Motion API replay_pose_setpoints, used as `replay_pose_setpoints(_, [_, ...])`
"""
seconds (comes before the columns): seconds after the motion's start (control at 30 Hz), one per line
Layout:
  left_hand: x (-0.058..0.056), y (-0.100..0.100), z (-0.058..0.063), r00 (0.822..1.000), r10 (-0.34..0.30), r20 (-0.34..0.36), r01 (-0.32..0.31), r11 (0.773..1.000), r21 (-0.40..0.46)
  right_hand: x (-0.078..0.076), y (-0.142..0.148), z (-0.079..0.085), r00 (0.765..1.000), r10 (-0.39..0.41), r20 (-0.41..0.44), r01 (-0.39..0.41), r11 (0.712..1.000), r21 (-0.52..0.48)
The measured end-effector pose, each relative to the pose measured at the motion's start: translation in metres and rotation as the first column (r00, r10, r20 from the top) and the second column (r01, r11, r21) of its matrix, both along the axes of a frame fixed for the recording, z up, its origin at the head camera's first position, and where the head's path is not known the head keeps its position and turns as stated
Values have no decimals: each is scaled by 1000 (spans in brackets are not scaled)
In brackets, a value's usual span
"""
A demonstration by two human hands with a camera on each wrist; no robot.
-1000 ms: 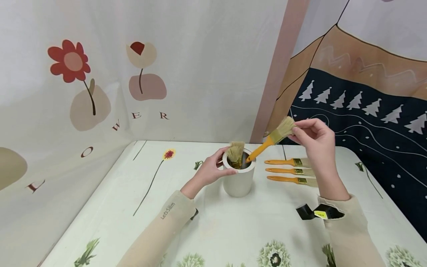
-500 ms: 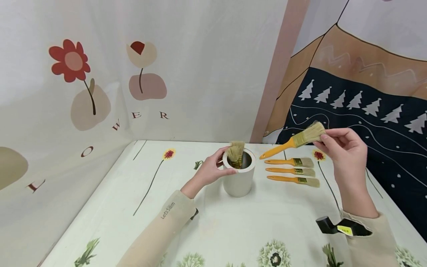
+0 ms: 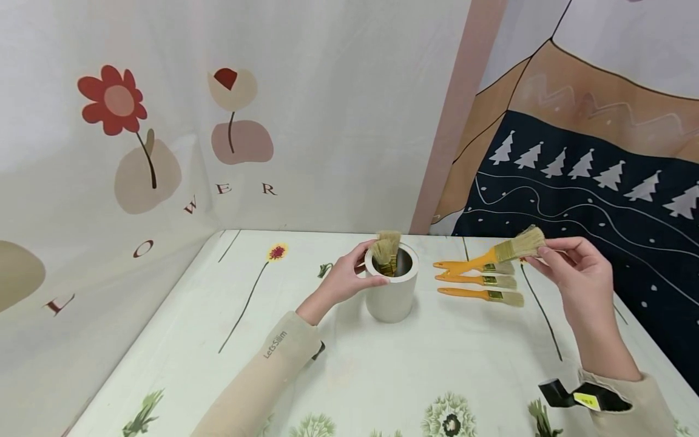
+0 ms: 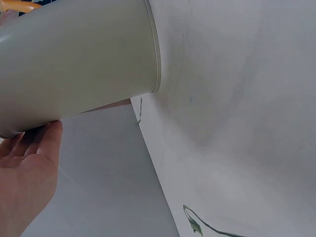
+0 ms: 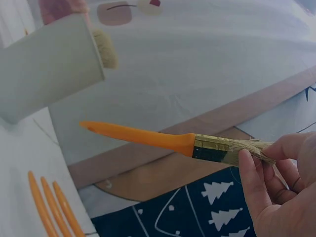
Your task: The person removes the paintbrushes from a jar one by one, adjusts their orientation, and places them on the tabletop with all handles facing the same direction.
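Observation:
My left hand (image 3: pixel 345 278) holds a white cylindrical pot (image 3: pixel 390 301) upright on the table, thumb and fingers around its upper rim. Bristle ends of brushes (image 3: pixel 386 249) stick up out of the pot. On the right, my right hand (image 3: pixel 583 279) pinches a paintbrush (image 3: pixel 499 252) by its pale bristles, its orange handle pointing left. In the head view this handle overlaps the farthest of three similar paintbrushes (image 3: pixel 480 295) lying in a row. The right wrist view shows thumb and fingers on the bristles (image 5: pixel 249 148), with the handle reaching toward the pot.
The white tablecloth (image 3: pixel 382 364) is printed with flowers and green plants. A pale curtain (image 3: pixel 338 121) hangs behind the table, and a dark cloth with white trees (image 3: pixel 601 182) hangs at the right edge.
My right hand has drawn the paintbrush out of the pot, carried it right and lowered it over the row of brushes. My left hand stays on the pot.

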State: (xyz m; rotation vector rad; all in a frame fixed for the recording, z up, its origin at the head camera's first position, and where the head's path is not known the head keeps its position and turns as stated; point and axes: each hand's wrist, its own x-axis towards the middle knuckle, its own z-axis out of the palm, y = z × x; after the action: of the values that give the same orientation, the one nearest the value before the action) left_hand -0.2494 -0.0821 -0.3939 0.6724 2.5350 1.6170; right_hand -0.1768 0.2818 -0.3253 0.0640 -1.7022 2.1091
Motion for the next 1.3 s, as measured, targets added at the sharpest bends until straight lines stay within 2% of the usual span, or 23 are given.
replay_pose_setpoints(0.33, [1,-1,0,1000,-1,13,1,1000,2,-2,10,-32,998,32,48,-35,996,76])
replay_pose_setpoints(0.5, [0,-1,-1,1000,-1,8,1,1000,3,-5,12,-49,997,48,59,-53,996,73])
replay_pose_setpoints(0.77, [0,0,-1,1000,-1,2,1,1000,3,4,16,-55,977,53,205,-72,994,87])
replay_pose_setpoints(0.93, [0,1,-1,1000,0,4,0,1000,1,6,27,-64,964,54,259,-84,991,106])
replay_pose_setpoints(1.03, [0,1,-1,1000,2,1,-2,1000,2,5,37,-70,948,59,312,-105,986,132])
replay_pose_setpoints(1.13, [1,0,0,1000,2,-3,-2,1000,-2,3,48,-78,921,61,384,-143,972,188])
replay_pose_setpoints(1.3, [1,0,1,1000,4,-8,-4,1000,-3,2,60,-88,856,72,512,-240,933,270])
